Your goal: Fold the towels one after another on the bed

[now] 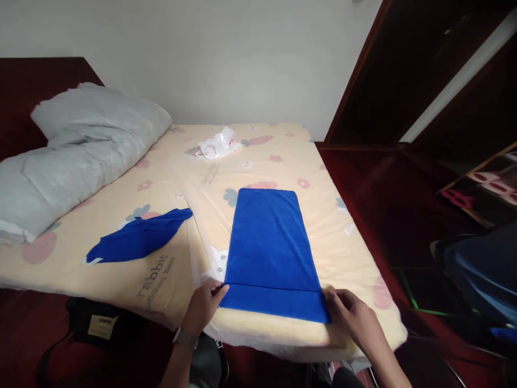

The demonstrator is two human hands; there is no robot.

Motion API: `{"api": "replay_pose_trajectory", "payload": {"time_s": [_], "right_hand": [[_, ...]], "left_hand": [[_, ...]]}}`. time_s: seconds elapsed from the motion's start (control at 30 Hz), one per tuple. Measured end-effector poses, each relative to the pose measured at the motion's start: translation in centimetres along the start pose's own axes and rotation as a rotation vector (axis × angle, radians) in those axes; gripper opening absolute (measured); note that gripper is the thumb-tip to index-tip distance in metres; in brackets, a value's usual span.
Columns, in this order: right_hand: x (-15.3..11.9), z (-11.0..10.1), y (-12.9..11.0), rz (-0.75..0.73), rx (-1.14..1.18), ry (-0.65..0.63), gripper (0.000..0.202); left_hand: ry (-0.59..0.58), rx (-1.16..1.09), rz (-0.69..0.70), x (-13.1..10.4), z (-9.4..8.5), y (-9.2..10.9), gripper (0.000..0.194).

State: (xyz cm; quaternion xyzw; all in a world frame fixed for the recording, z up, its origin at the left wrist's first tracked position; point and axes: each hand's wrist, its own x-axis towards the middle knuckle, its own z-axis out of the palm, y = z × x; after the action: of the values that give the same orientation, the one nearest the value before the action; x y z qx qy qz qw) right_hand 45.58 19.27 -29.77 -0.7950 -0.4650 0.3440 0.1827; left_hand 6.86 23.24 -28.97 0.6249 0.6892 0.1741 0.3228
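Observation:
A blue towel [270, 237] lies flat on the bed, with its near end folded over into a narrow band. My left hand [205, 304] pinches the left corner of that folded band between thumb and fingers. At the band's right end, my right hand [349, 312] has its thumb and fingertips at the towel's edge; the fingers look closed on it, though some are hidden. A second blue cloth [139, 237] lies crumpled to the left, a small white tag showing at its lower left end.
The bed [278, 164] has a cream patterned sheet. A white plastic bag [220, 144] rests toward the wall, and a grey quilt [89, 145] is heaped at the left. A black bag [100, 323] is on the floor; shoes [493, 186] sit on a rack at right.

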Motion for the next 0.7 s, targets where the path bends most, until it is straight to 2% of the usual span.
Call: {"api": "replay_pose_trajectory", "payload": {"time_s": [0.07,0.23,0.3,0.5,0.6,0.7], "right_hand": [[-0.4,-0.2,-0.2,-0.038,0.054,0.024,0.052],[-0.7,0.6,-0.6,-0.234,0.103,0.02,0.046],[-0.5,1.2,-0.5,-0.246,0.097,0.026,0.045],[0.3,1.6,-0.2,-0.111,0.054,-0.002,0.049],[0.4,1.6,-0.3,-0.052,0.052,-0.037,0.055],[0.5,1.7,-0.6,-0.021,0.039,-0.063,0.057]], "left_hand": [[0.035,0.02,0.048,0.0,0.3,0.0,0.03],[0.234,0.12,0.155,0.0,1.3,-0.3,0.028],[0.261,0.151,0.17,0.0,1.5,-0.2,0.029],[0.2,0.15,0.082,-0.2,1.0,0.6,0.028],[0.185,0.066,0.029,-0.4,0.6,0.8,0.023],[0.11,-0.047,0.0,-0.4,0.5,0.7,0.024]]}}
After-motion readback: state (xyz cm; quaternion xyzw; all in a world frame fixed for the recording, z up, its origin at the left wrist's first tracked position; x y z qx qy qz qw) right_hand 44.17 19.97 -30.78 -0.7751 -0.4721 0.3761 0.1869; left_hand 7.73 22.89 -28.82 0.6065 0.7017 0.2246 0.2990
